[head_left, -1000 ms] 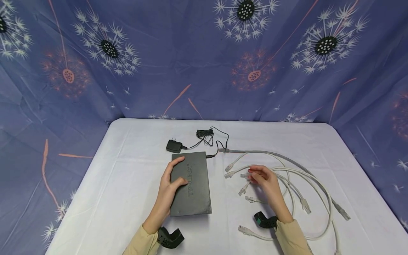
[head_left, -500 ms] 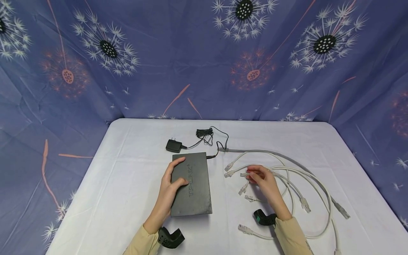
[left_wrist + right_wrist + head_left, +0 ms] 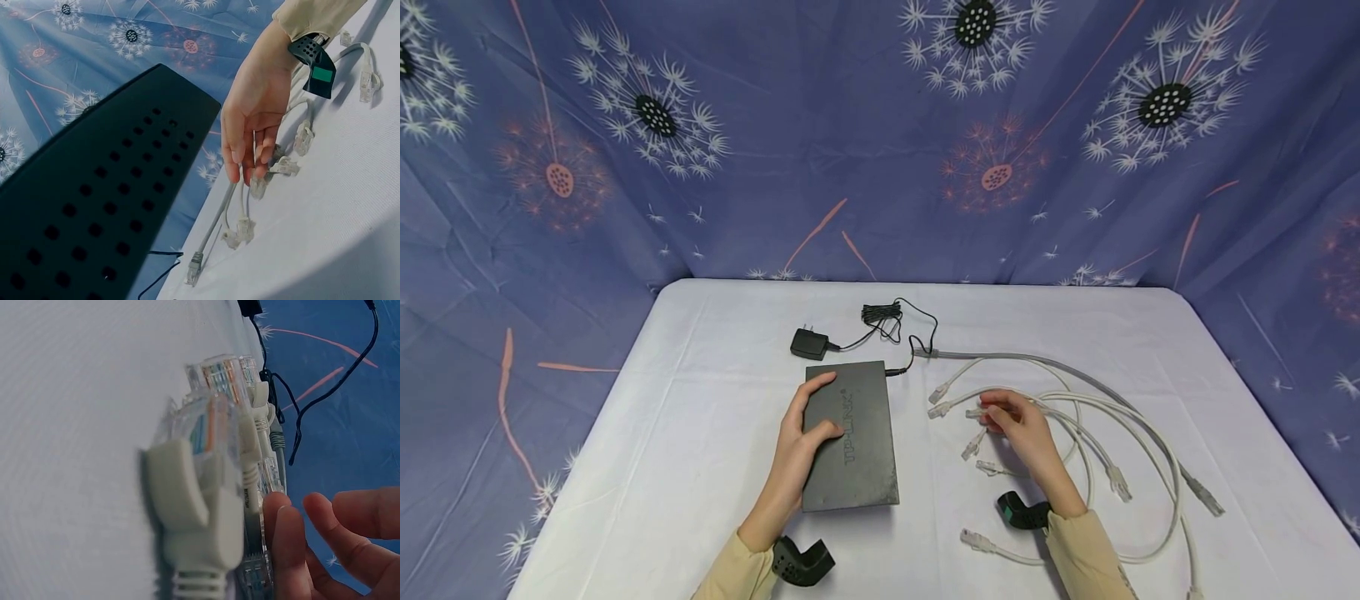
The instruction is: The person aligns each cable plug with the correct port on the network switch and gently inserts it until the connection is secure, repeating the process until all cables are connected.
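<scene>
My left hand grips the left side of a dark grey TP-LINK network switch, thumb on its top. In the left wrist view, the vent-holed side of the switch is tilted; the left hand is hidden there. Among the pale network cables, my right hand pinches one cable at its clear plug between thumb and fingertips. That plug pokes out past the fingertips in the right wrist view. Another plug looms large nearby. More plugs lie around the fingers.
A black power adapter lies behind the switch, its bundled cord running to the switch's far right corner. A thicker grey cable arcs across the right side. One cable end rests near the front. A dandelion-print curtain hangs behind the white table.
My right fingertips have shifted slightly left, staying at the plug. The far edge of the switch has dipped a little under my left hand.
</scene>
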A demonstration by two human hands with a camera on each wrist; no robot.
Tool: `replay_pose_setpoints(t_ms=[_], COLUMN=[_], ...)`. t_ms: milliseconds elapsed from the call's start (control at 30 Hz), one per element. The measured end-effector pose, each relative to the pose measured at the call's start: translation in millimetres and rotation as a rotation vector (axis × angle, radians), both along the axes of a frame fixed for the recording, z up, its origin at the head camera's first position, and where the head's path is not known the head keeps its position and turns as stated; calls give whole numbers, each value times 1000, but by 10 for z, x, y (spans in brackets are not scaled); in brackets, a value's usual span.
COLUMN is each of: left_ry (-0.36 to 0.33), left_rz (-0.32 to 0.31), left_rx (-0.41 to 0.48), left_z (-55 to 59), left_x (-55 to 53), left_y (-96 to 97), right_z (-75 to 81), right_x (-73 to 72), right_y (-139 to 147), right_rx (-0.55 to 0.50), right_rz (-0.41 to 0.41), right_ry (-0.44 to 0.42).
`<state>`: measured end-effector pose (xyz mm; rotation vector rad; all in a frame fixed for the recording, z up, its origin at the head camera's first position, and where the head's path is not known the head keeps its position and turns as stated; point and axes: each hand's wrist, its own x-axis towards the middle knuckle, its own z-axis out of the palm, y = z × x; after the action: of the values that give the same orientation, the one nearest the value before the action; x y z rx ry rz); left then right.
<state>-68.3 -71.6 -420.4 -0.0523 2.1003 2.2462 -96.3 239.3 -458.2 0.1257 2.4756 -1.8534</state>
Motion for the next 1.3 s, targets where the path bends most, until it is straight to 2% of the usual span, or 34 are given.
replay_pose_setpoints(t_ms=[300, 567, 933, 1300], left_ry=[-6, -12, -9, -13], left_rz=[2, 1, 0, 3], left_rx=[-4, 6, 6, -2], left_z=[-2, -16, -29, -39], left_x=[1, 4, 11, 14], left_y=[-2, 3, 11, 19], right_z=[6, 1, 18, 109], right_x=[14, 8, 17, 61], right_y=[-24, 2, 12, -22], right_rx=[-5, 33, 1, 14], right_rz=[-44, -30, -19, -61], right_ry=[9, -11, -14, 78])
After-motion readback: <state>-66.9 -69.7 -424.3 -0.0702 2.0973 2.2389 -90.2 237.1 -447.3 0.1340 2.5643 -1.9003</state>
